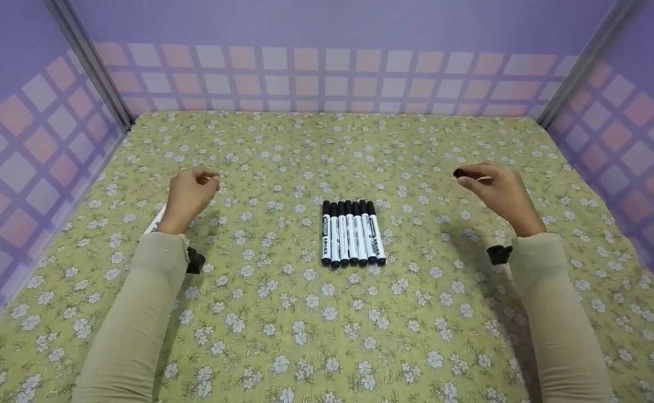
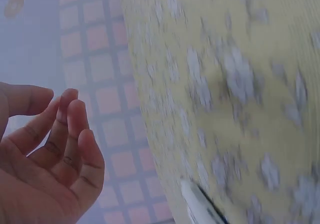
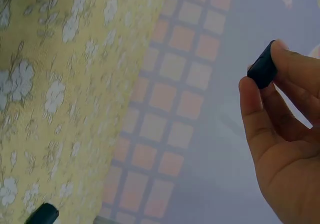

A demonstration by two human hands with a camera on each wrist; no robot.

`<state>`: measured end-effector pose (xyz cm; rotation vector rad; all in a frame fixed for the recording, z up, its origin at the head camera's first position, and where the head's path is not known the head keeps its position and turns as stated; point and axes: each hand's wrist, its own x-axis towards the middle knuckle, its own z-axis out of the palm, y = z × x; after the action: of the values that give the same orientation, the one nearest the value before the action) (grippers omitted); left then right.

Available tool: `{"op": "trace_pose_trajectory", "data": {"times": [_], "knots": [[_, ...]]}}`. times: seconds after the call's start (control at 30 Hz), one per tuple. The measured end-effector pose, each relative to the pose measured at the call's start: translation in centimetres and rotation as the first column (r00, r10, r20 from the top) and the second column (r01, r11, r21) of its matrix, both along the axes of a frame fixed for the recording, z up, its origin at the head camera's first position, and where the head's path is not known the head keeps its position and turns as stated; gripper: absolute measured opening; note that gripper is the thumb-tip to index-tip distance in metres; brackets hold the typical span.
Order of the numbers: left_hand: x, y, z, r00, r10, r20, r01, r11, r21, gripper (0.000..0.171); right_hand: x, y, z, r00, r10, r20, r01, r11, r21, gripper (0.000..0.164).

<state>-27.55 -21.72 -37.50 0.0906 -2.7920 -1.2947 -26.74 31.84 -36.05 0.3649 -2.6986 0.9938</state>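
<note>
Sleeves (image 1: 122, 330) flank the markers (image 1: 352, 235). Right hand (image 1: 500, 190) pinches a cap (image 3: 263, 67), best held lightly; relaxed left hand (image 1: 186, 196) holds nothing.

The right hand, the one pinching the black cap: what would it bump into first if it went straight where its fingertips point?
Maybe the left hand: in the head view, the right hand's fingertips point roughly toward it. Depth is unclear, so it might miss.

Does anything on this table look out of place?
Yes: one marker lies slanted near the left hand, apart from the row of markers, and the right hand pinches what looks like a loose cap.
</note>
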Motion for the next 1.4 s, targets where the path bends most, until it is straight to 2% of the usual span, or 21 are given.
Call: {"op": "trace_pose_trajectory", "data": {"times": [0.1,0.27,0.43,0.7,0.8,1.0,1.23,1.4], "knots": [[-0.2,1.6,0.0,0.999,-0.038,0.010,0.038,0.999,0.009,0.036,-0.1,1.1,0.0,0.997,-0.043,0.071,0.045,0.999,-0.024,0.041],[-0.1,4.0,0.1,0.995,-0.094,0.031,0.093,0.994,0.056,0.035,-0.1,3.1,0.2,0.975,-0.092,0.202,0.099,0.995,-0.023,0.054],[0.3,6.2,0.1,0.987,-0.159,0.024,0.157,0.984,0.090,0.034,-0.2,5.0,0.1,0.954,-0.114,0.278,0.124,0.992,-0.020,0.059],[0.5,8.8,0.0,0.970,-0.242,0.034,0.239,0.969,0.058,0.032,-0.4,7.5,-0.7,0.907,-0.119,0.404,0.141,0.990,-0.025,0.060],[0.6,9.6,0.2,0.964,-0.261,0.051,0.258,0.964,0.065,0.032,-0.4,8.2,-1.1,0.894,-0.140,0.425,0.156,0.988,-0.003,0.062],[0.7,11.0,0.1,0.950,-0.309,0.051,0.305,0.950,0.065,0.032,-0.2,9.5,-1.9,0.891,-0.169,0.421,0.167,0.985,0.041,0.059],[0.6,12.3,0.0,0.930,-0.354,0.097,0.348,0.935,0.072,0.038,-0.3,10.7,-2.4,0.864,-0.194,0.465,0.163,0.981,0.105,0.058],[0.2,13.2,-0.6,0.903,-0.402,0.154,0.392,0.916,0.089,0.045,-0.4,11.1,-2.7,0.840,-0.199,0.504,0.147,0.979,0.141,0.053]]}}
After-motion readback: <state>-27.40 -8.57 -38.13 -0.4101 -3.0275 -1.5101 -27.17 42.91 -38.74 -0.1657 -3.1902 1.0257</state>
